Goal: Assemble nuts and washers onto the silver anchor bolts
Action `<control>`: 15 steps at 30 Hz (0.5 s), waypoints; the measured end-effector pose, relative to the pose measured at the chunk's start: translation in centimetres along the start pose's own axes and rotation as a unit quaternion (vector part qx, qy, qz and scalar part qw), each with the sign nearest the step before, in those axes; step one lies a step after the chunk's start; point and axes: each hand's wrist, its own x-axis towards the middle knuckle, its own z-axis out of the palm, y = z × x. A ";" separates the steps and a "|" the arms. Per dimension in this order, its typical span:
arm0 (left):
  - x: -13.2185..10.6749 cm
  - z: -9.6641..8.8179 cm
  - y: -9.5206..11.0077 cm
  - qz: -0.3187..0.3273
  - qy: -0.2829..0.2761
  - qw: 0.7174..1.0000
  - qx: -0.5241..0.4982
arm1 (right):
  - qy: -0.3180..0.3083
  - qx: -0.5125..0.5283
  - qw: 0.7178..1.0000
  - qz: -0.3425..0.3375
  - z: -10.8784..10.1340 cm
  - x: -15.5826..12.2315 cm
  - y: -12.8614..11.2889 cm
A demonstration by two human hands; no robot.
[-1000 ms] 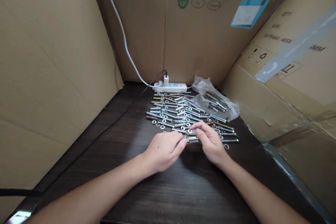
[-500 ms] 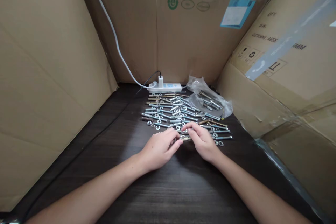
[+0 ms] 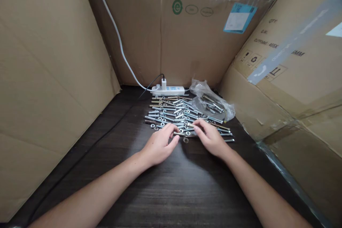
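Note:
My left hand (image 3: 161, 146) is closed, thumb and fingertips pinching a short metal sleeve (image 3: 179, 133) that points right. My right hand (image 3: 211, 138) holds a brass-toned bolt (image 3: 190, 125) between thumb and forefinger, its wider end toward the left. The rest of that bolt is hidden by the fingers. Between and below the hands, a flat washer (image 3: 186, 140) shows, with a nut (image 3: 181, 131) close above it. Rows of bolts (image 3: 167, 117) with sleeves, nuts and washers lie just beyond both hands.
Behind the rows stands a white power strip (image 3: 175, 90) with a plugged-in charger and cables. A clear plastic bag (image 3: 227, 108) with more bolts lies at the back right. Cardboard walls (image 3: 139, 42) enclose the dark table (image 3: 160, 196). A black cable (image 3: 88, 148) runs along the left.
My hands, close together around one metal piece before, have moved apart and slightly away from me. Each now has its own piece. The view has tilted slightly.

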 end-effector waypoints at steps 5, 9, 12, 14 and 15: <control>-0.1 -0.3 0.2 0.016 -0.024 1.000 0.006 | 0.125 -0.247 0.955 0.104 -3.7 1.5 7.1; -0.2 -0.2 0.2 0.017 -0.031 0.999 0.012 | 0.142 -0.281 0.939 0.140 -5.3 1.4 11.2; -0.2 -0.2 0.1 0.013 -0.029 0.999 0.016 | 0.149 -0.293 0.931 0.159 -5.6 1.3 12.4; -0.2 -0.1 0.1 0.015 -0.033 0.999 0.019 | 0.157 -0.298 0.926 0.168 -5.6 1.5 12.8; -0.2 -0.2 0.1 0.015 -0.034 0.999 0.021 | 0.160 -0.300 0.924 0.171 -5.6 1.7 13.0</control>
